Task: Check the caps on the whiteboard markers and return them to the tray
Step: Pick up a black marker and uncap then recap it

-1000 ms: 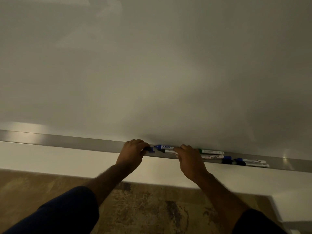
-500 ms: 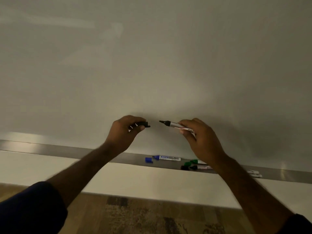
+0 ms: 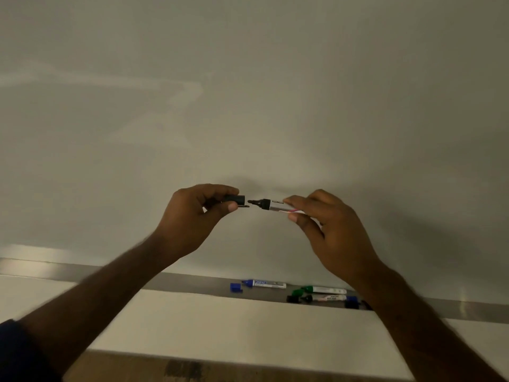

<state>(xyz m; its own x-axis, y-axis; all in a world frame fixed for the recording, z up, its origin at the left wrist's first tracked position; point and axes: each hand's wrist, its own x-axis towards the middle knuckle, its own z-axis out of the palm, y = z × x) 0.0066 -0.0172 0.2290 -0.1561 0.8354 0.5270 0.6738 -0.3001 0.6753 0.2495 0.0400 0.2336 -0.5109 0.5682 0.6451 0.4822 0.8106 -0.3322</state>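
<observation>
Left hand (image 3: 192, 213) pinching cap (image 3: 234, 200), right hand (image 3: 327, 230) gripping marker (image 3: 271, 204) — nib pointing level at cap mouth, just apart.

Whiteboard (image 3: 248, 78) fills most of the view, pale grey-white under dim light. Faint bright streak of reflected light (image 3: 110, 82) across its upper left. Soft shadows mid-board. Below the board's metal ledge, a band of white wall (image 3: 248, 326). Floor (image 3: 137, 368) at bottom edge: brownish, mottled, with a darker patch near the middle.
</observation>
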